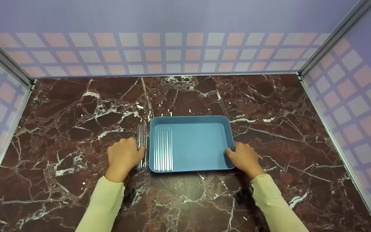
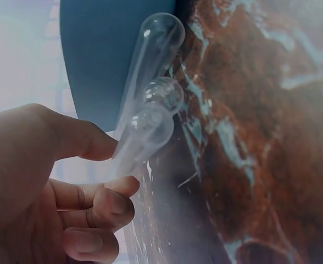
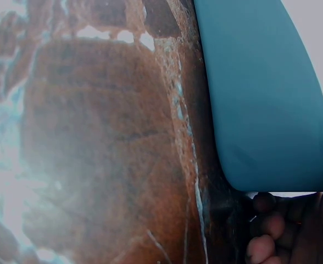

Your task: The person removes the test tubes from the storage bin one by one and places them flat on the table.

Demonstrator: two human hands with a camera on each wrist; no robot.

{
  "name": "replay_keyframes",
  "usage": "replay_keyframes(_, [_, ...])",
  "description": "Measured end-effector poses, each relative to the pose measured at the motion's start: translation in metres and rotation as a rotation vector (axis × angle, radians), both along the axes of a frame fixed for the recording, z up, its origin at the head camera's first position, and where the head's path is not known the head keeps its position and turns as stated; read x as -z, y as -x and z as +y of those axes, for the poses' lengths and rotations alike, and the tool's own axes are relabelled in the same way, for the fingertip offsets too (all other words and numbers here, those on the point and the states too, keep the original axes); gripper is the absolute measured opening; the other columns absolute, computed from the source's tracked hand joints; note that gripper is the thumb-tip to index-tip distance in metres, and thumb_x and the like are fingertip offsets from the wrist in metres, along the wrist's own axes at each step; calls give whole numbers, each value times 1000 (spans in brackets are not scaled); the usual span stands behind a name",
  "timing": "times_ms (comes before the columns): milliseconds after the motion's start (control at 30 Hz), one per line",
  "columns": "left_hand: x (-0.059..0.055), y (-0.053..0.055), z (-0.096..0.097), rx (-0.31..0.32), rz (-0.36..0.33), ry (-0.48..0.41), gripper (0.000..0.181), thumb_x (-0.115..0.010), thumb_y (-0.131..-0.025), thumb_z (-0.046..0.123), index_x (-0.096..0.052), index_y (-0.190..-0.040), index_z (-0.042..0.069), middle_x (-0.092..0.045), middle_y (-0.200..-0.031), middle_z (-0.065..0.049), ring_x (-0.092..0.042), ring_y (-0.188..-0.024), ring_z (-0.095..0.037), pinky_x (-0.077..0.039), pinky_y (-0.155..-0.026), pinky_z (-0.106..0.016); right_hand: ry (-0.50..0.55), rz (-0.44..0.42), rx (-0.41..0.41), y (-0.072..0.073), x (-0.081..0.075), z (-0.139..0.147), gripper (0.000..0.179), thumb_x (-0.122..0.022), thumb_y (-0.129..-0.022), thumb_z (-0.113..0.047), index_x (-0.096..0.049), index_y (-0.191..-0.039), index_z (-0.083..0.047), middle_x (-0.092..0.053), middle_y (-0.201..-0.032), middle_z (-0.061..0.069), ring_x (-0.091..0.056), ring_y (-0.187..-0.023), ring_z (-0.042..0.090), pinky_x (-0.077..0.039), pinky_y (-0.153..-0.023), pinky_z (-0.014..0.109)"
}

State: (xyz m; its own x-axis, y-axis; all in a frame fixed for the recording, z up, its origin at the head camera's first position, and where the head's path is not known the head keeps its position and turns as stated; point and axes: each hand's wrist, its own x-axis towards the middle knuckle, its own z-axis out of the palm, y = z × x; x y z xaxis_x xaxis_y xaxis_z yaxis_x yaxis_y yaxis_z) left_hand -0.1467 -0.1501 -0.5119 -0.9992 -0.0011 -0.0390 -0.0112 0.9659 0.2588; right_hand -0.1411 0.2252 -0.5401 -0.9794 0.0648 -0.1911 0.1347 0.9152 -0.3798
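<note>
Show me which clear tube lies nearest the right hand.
The rightmost tube inside the blue tray; all other tubes lie farther left of the right hand.

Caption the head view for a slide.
Left hand holds clear tubes beside a blue tray the right hand grips.

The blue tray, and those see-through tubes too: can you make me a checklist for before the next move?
1. Blue tray open side up: ok.
2. Right hand holding the tray's right side: ok.
3. Left hand pinching a clear tube: ok.
4. Tubes inside the tray lying side by side: ok, along its left side.
5. Every tube inside: not ok, some are outside, left of the tray.
6. Tubes free of tiny cracks: cannot tell.
</note>
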Motion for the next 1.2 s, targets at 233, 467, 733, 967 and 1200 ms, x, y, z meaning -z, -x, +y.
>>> replay_keyframes(233, [1, 0, -2, -5, -18, -8, 37, -59, -88, 34, -51, -63, 7, -60, -65, -16, -56, -54, -33, -38, -45, -43, 1, 7, -10, 0, 0, 0, 33, -53, -90, -37, -67, -95, -7, -70, -104, 23, -65, -92, 46, -48, -69, 57])
replay_keyframes(467, [-1, 0, 0, -5, -33, -15, 39, -59, -89, 34, -46, -59, 11, -54, -59, -10, -50, -50, -27, -35, -44, -39, 10, -1, -4, 0, 0, -1, 34, -52, -90, -38, -68, -98, -9, -70, -105, 21, -66, -93, 45, -48, -71, 57])
replay_keyframes(733, [-2, 1, 1, -5, -57, -6, 39, -57, -90, 37, -49, -63, 10, -56, -63, -11, -52, -52, -27, -38, -47, -40, -1, -5, -5, 0, 0, -1, 35, -52, -90, -39, -67, -99, -9, -70, -106, 22, -65, -95, 46, -48, -70, 58])
replay_keyframes(967, [-3, 1, 1, 1, -32, -6, 39, -58, -90, 37, -53, -65, 8, -59, -64, -14, -54, -52, -30, -38, -45, -42, 0, -1, -5, 1, 0, -1, 36, -52, -89, -39, -68, -101, -9, -69, -107, 22, -65, -96, 47, -48, -71, 58])
replay_keyframes(1200, [0, 0, 2, 2, 8, -4, 41, -60, -88, 37, -50, -61, 8, -55, -60, -12, -51, -49, -28, -34, -42, -39, 3, 3, -1, 0, 2, 0, 34, -52, -89, -38, -67, -97, -9, -70, -106, 21, -65, -94, 46, -48, -72, 58])
